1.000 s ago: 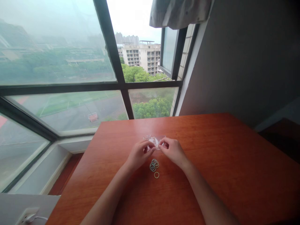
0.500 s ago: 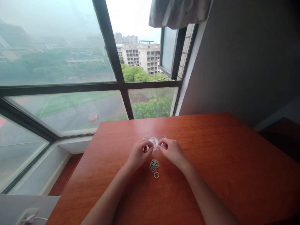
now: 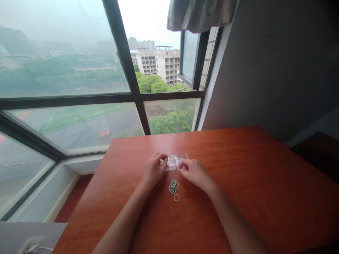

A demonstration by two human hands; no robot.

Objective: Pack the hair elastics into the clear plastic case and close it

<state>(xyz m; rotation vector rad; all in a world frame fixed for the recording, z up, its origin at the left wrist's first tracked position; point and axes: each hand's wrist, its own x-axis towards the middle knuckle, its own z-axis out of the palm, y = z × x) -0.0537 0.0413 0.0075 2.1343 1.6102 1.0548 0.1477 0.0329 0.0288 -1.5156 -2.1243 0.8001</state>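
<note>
Between the hands (image 3: pixel 154 170) (image 3: pixel 194 170), both curled, hold unclear: a clear plastic case (image 3: pixel 172 163)

Your red-brown wooden table (image 3: pixel 251 173), dark-framed glass windows (image 3: pixel 135 96) beyond it, shadowed grey wall (image 3: pixel 267 70) right of it, daylight sheen (image 3: pixel 164 140) near its far edge

Clear box (image 3: pixel 171 167), partly hidden, lying flat near the far edge of the table (image 3: pixel 238 169); a clear panel spreads rightward, and something small and pale, unclear, shows inside.
</note>
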